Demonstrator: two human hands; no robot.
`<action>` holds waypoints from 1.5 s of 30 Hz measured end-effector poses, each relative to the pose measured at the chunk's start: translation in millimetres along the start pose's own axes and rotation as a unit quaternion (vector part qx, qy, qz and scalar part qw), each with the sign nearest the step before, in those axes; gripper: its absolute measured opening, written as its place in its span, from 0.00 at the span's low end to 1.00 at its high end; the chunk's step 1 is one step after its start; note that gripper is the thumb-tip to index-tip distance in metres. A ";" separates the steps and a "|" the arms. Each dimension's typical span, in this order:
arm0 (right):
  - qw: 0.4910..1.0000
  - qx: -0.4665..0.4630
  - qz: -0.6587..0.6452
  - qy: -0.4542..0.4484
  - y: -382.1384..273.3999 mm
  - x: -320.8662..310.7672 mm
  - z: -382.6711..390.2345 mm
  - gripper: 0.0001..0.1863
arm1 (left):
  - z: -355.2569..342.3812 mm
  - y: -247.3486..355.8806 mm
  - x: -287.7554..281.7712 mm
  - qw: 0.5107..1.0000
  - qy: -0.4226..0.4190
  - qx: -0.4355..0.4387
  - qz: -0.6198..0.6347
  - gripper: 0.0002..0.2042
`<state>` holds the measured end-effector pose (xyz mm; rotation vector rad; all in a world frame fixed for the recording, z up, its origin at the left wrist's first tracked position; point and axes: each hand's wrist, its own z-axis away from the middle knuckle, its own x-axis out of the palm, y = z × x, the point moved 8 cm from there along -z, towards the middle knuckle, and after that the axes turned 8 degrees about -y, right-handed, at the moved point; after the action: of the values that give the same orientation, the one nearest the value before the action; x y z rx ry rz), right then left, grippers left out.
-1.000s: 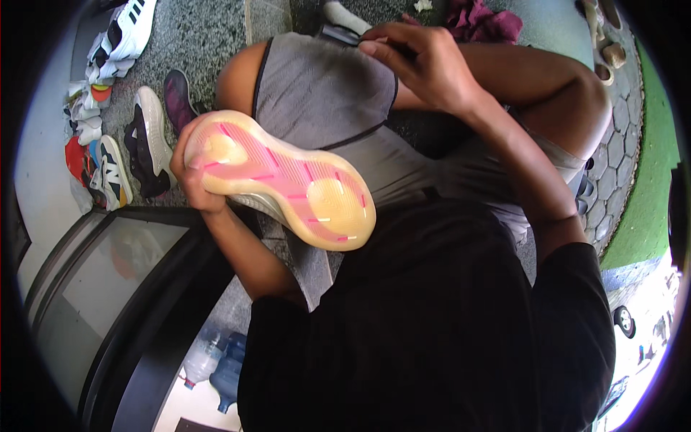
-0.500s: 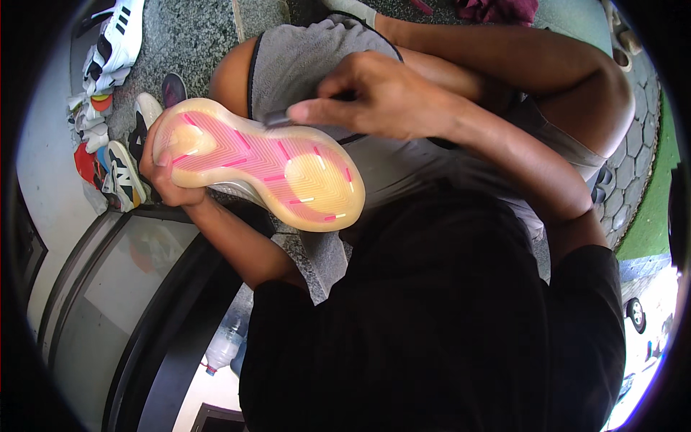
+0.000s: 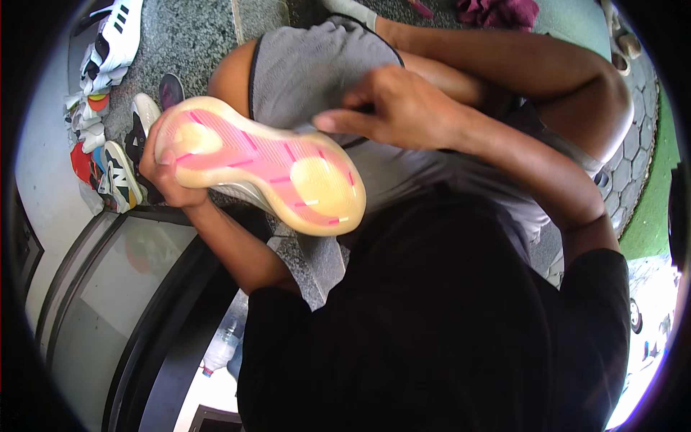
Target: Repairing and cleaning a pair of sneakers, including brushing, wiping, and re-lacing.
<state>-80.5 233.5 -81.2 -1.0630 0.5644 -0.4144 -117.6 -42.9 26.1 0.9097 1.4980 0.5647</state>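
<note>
My left hand [image 3: 164,173] grips one end of a sports shoe [image 3: 259,165] turned sole up, showing a translucent yellow sole with pink grooves. It is held over my lap, above my grey shorts [image 3: 309,65]. My right hand [image 3: 396,111] is at the sole's upper edge near the middle, thumb and fingers pinched together. A small dark tool seen in that hand a moment ago is now almost wholly hidden by the fingers and the sole's edge.
Several shoes [image 3: 115,158] lie in a heap on the speckled stone floor at the left, a white sneaker [image 3: 119,39] beyond them. A dark-framed glass case [image 3: 108,288] stands lower left, with plastic bottles [image 3: 219,349] beside it. A maroon cloth [image 3: 497,11] lies at the top.
My right hand came down from above my knee to the sole's upper edge, then slid a little to the right. The shoe shifted slightly left and tilted.
</note>
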 end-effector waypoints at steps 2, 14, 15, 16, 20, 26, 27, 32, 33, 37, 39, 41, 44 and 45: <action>0.996 -0.062 0.022 0.064 -10.2 12.5 -8.3 0.37 | 3.7 0.0 -2.5 0.999 0.020 -0.020 0.019 0.36; 0.987 -0.120 0.054 0.092 6.3 15.5 4.9 0.34 | -0.5 6.3 6.8 1.000 -0.006 0.021 -0.004 0.35; 0.985 -0.131 0.054 0.095 -3.1 4.0 2.4 0.34 | -4.0 10.9 8.3 1.000 -0.002 0.027 -0.013 0.35; 0.990 -0.114 0.014 0.084 -13.4 -3.1 4.0 0.33 | -1.3 9.2 5.8 1.000 0.010 0.016 0.006 0.36; 0.995 -0.076 -0.036 0.046 -3.3 23.6 -0.2 0.33 | 5.7 4.3 2.3 0.999 0.005 0.005 0.032 0.36; 0.997 -0.054 -0.052 0.026 -18.3 -8.2 13.3 0.35 | 7.9 7.3 -2.8 0.999 -0.005 0.018 0.029 0.35; 0.997 -0.052 -0.050 0.028 -30.7 -18.2 9.1 0.35 | 8.2 3.9 -4.8 0.999 0.005 0.015 0.042 0.35; 0.980 -0.172 0.006 0.101 -32.4 -51.6 -25.8 0.32 | 15.6 13.3 4.6 0.999 -0.012 -0.011 0.049 0.37; 0.982 -0.166 0.027 0.090 -32.2 -50.4 -28.9 0.33 | 20.0 16.8 11.9 0.999 -0.022 0.017 0.046 0.38; 0.972 -0.227 -0.053 0.036 -53.2 -20.3 -28.5 0.34 | 36.3 19.0 28.9 0.995 -0.001 0.014 0.101 0.39; 0.950 -0.285 -0.100 0.073 -73.2 -14.6 -23.9 0.34 | 39.1 15.2 29.9 0.993 0.012 0.020 0.117 0.39; 0.956 -0.268 0.026 0.117 -57.0 -4.1 -24.1 0.33 | 40.3 5.4 30.3 0.996 0.023 -0.008 0.091 0.39; 0.998 -0.055 0.022 -0.014 -2.0 -11.3 -26.8 0.31 | 35.7 5.5 32.2 0.994 0.020 -0.005 0.103 0.39; 0.998 -0.051 0.020 -0.014 -11.5 -16.1 -22.0 0.31 | 36.5 8.1 34.6 0.995 0.008 -0.002 0.099 0.39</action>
<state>-107.3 222.5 -75.2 -1.1509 0.5866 -0.3375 -78.8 -16.2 6.6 1.0592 1.4292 0.7205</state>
